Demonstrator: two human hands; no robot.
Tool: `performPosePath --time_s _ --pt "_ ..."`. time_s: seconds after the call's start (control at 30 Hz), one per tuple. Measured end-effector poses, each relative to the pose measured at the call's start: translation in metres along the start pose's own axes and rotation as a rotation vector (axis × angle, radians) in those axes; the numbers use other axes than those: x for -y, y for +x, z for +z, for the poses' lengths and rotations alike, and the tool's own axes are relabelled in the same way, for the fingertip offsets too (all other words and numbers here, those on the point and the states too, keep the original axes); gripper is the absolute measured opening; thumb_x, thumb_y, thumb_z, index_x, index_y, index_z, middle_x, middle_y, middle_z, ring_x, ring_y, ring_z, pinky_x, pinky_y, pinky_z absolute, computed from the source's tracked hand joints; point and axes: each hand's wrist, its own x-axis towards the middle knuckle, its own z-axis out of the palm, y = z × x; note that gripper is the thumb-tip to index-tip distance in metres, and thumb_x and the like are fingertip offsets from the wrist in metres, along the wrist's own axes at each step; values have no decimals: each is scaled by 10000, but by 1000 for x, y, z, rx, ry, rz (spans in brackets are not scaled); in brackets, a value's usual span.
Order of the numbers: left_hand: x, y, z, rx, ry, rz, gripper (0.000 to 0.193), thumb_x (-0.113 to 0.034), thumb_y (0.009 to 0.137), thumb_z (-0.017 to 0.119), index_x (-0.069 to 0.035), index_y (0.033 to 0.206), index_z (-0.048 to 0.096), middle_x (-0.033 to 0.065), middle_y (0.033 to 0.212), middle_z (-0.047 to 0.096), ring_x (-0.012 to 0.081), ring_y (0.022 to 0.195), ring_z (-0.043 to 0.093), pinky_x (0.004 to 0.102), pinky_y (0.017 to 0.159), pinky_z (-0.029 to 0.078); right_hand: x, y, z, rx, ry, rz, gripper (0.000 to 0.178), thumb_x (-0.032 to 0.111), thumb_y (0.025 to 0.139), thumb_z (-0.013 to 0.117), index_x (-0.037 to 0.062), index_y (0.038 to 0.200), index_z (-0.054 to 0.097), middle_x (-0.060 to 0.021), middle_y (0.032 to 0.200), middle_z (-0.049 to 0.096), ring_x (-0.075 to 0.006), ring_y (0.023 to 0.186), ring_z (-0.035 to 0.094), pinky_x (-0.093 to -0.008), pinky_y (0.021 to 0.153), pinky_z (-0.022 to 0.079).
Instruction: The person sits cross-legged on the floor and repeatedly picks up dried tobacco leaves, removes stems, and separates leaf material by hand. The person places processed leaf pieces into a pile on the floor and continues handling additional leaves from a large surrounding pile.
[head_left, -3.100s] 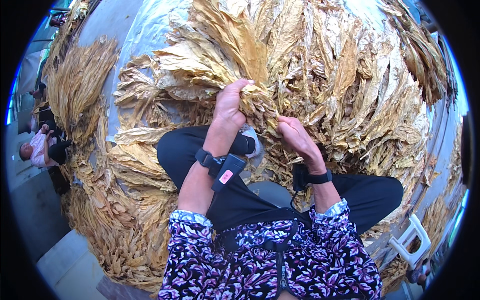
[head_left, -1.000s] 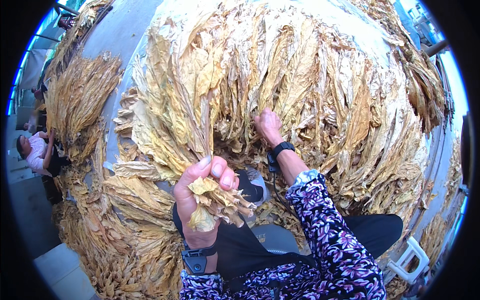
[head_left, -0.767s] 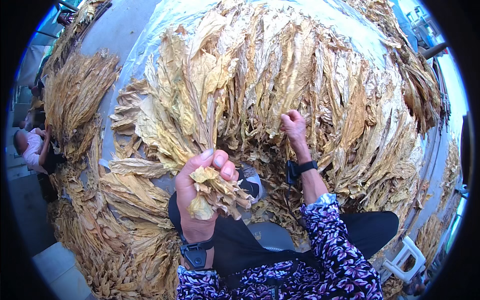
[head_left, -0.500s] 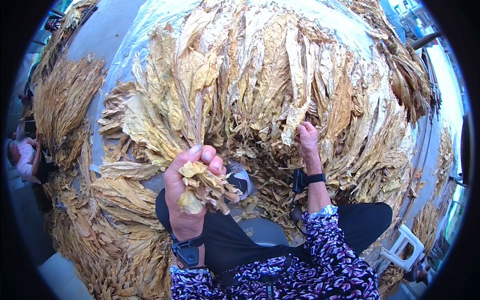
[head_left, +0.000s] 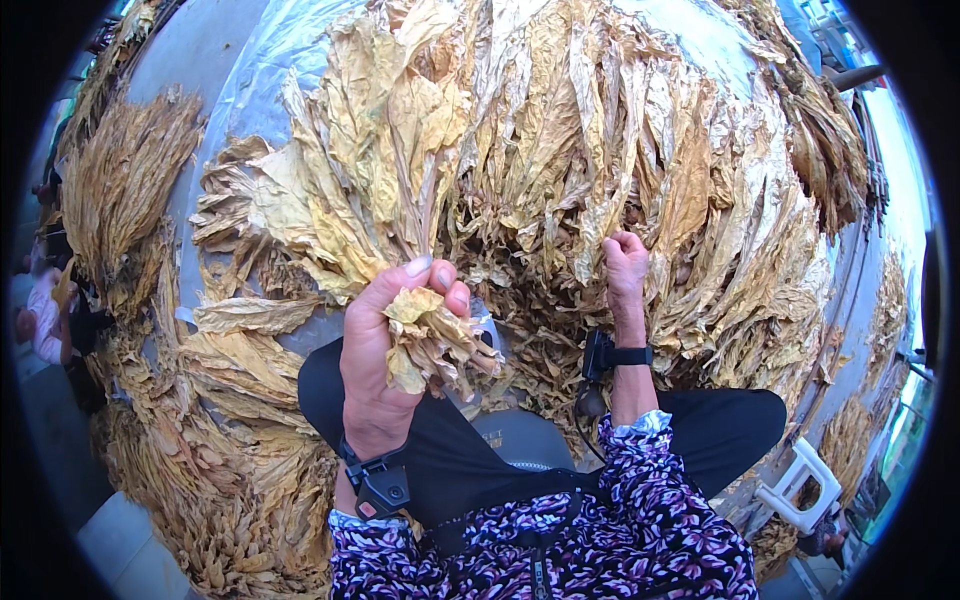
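My left hand is closed around the stem ends of a fan of dried tobacco leaves, yellow-tan and crinkled. The leaves spread upward from the grip, and their crumpled butts stick out below my thumb. To the right, my right hand is closed with thumb and finger pinched against a pale dried tobacco leaf at the near edge of the big pile. Its fingertips partly hide where they grip.
Loose leaves lie heaped at my left. Another bundle rests at the far left, near a person in pink. Clear plastic sheeting lies under the pile. A white plastic stool stands at the right.
My left hand has shifted slightly right and up with its bundle of tobacco leaves. The right hand has moved slightly right and up, still pinched at the pile.
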Motion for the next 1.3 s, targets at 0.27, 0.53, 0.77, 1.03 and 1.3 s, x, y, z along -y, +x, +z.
performPosePath --time_s 0.27,0.53,0.77,1.03,1.3 --pt "2 2 2 12 -2 -20 233 -219 904 457 0 866 526 117 782 580 182 713 593 300 636 519 14 -14 22 278 628 190 78 -28 817 468 26 866 497 -44 824 528 -125 711 533 -289 670 493" --pt "2 1 -4 9 -7 -19 234 -224 900 472 -2 869 538 112 781 591 169 704 601 289 616 522 21 -29 3 759 678 416 603 232 850 418 -75 1350 277 -278 1348 385 -416 1202 446 -502 1024 361" --pt "3 2 -5 14 -8 -33 237 -222 904 473 2 878 545 114 790 591 177 702 604 296 622 530 -3 -29 -26 -191 -728 -393 290 52 832 498 -63 1090 435 -84 863 491 -161 640 508 -245 522 476" --pt "12 9 -9 -49 6 -90 212 -184 892 504 21 876 558 114 788 599 182 722 617 297 632 531 -3 -18 87 294 -745 -298 181 121 828 564 -37 902 518 -164 692 561 -208 572 545 -361 530 491" --pt "32 24 -26 -272 249 -25 189 -147 885 514 34 899 564 121 799 612 195 744 636 319 629 557 23 -11 72 552 -56 308 138 147 831 661 32 821 584 5 589 555 -59 460 497 -184 384 385"
